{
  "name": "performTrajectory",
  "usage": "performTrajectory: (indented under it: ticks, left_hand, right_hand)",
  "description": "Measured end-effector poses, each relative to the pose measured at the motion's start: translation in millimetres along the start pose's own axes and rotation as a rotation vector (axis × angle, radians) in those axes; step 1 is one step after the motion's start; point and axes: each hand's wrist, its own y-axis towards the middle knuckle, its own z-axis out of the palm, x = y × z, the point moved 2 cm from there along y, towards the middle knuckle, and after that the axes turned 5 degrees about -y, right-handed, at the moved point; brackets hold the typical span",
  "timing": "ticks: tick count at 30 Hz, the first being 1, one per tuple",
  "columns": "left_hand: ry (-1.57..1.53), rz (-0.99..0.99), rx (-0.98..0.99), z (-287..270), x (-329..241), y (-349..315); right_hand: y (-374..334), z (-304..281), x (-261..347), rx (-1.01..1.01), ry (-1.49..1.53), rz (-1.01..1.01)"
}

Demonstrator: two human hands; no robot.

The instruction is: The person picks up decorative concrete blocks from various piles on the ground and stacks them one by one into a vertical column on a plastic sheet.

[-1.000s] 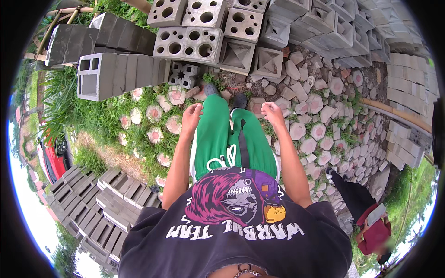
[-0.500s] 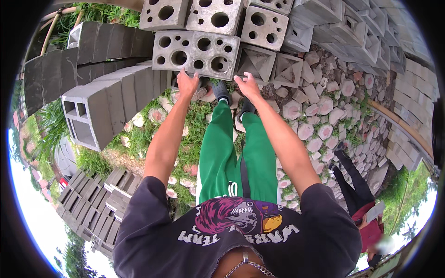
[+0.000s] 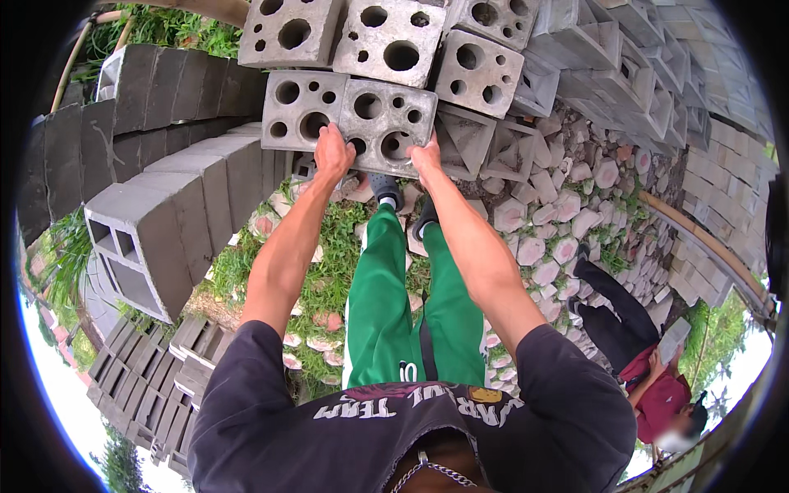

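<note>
A grey concrete vent block point(image 3: 387, 103) with round holes of several sizes is between my two hands, at the near edge of the stack. My left hand point(image 3: 333, 154) is closed at its left side, by the seam with a similar block point(image 3: 288, 109); the fingers partly cover that neighbour's large hole. On the right side, near the lower corner, my right hand point(image 3: 425, 159) is closed on the same vent block. Parts of the fingers on both hands are hidden against the concrete. Whether the block is lifted, I cannot tell.
More round-holed blocks point(image 3: 393, 43) lie behind. Triangle-patterned blocks point(image 3: 465, 135) stand to the right, hollow blocks point(image 3: 137, 241) to the left. Loose hexagonal pavers point(image 3: 548, 250) and grass cover the ground near my feet. A person in maroon point(image 3: 657, 403) holds a pale flat object at lower right.
My hands have moved from the near edge to grip the vent block's two sides. The view has shifted slightly, and the person at right has changed position.
</note>
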Motion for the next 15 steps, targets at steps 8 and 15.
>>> performTrajectory:
  ticks: [8, 15]
  left_hand:
    - [-0.134, -0.092, 0.021, -11.9, 3.7, -160.2]
    - [-0.359, -0.033, -0.071, -35.1, -25.3, -348.5]
  right_hand:
    - [-129.8, -55.1, -12.6, 0.149, 0.015, 0.096]
    - [-291.1, -146.6, -24.8, 0.149, -0.039, 0.085]
